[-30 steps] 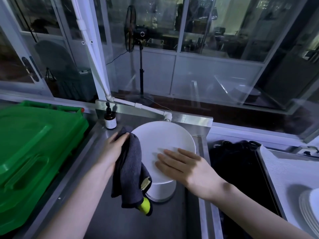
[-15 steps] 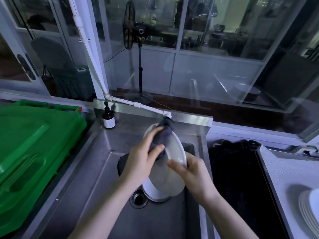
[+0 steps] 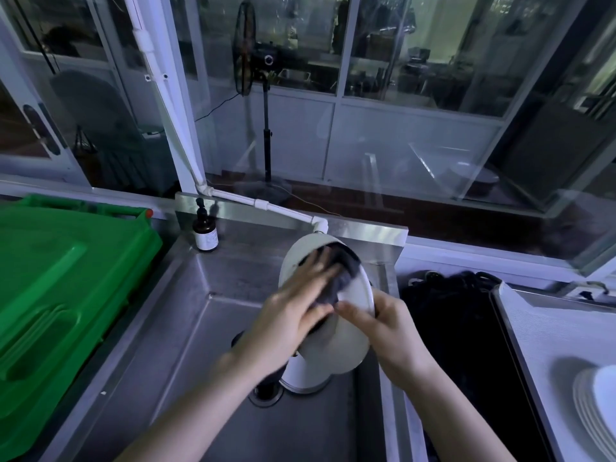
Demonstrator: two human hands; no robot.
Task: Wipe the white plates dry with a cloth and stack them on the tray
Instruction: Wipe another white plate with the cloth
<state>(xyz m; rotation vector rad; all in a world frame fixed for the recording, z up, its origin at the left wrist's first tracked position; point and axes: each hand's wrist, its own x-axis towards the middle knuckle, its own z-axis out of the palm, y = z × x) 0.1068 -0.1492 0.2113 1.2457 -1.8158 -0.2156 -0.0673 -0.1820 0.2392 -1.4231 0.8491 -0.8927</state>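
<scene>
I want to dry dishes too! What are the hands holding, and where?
The right hand grips the white plate by its right rim. The left hand holds the dark cloth bunched against the plate's face.

Commercial kitchen wash-up area, prob. back-of-house: stainless sink, big green bin, glass partitions, plate stack on tray.

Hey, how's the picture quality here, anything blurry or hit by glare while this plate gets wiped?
Head view: the left hand and wrist smear with motion over the cloth; the right hand and plate read fairly sharp; light is dim and bluish; reflections streak the window glass; the wide lens bows the frames.
</scene>
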